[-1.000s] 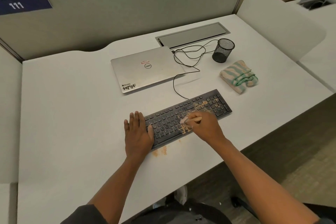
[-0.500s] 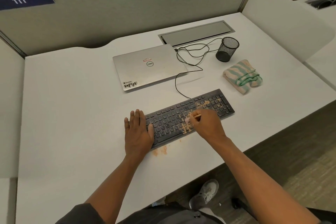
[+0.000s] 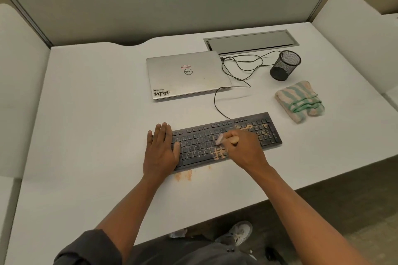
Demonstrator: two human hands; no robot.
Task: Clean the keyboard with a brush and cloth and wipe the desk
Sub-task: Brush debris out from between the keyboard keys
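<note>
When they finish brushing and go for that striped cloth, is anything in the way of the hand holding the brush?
Nothing visible blocks it. The right hand holds the small wooden-handled brush over the black keyboard. The folded green-and-cream striped cloth lies on bare white desk beyond the keyboard's right end; the black mesh pen cup stands behind it.
</note>
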